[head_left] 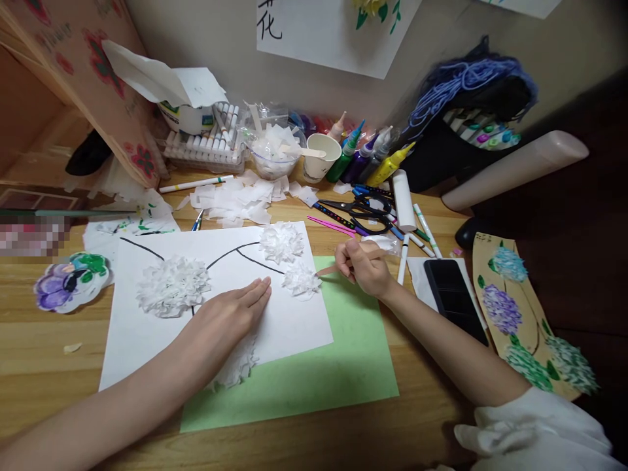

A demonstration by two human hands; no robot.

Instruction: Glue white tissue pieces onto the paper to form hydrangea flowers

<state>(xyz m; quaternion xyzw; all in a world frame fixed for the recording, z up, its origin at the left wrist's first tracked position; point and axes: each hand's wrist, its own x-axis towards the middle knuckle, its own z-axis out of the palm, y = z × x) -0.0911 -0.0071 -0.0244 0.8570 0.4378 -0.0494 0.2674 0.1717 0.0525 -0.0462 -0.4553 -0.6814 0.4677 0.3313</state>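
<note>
My left hand (240, 304) lies flat on a sheet of white paper (304, 327) with its fingers stretched out. Black branch lines run over the sheet, with ruffled white paper flowers (174, 284) stuck along them. My right hand (360, 265) grips a thin wooden craft stick (330, 269). Its tip meets the right edge of a small white paper flower (300, 280). Above that flower sits another paper flower (280, 242). One more (238, 363) is partly hidden under my left forearm. A green sheet (353, 366) lies beneath the white paper.
Behind the sheet lie white paper scraps (245, 196), a tub of scraps (275, 150), a paper cup (321, 157), paint bottles (360, 154) and black scissors (363, 208). To the right are a black phone-like slab (454, 297) and a flower picture (510, 301). A painted palette (73, 281) lies left.
</note>
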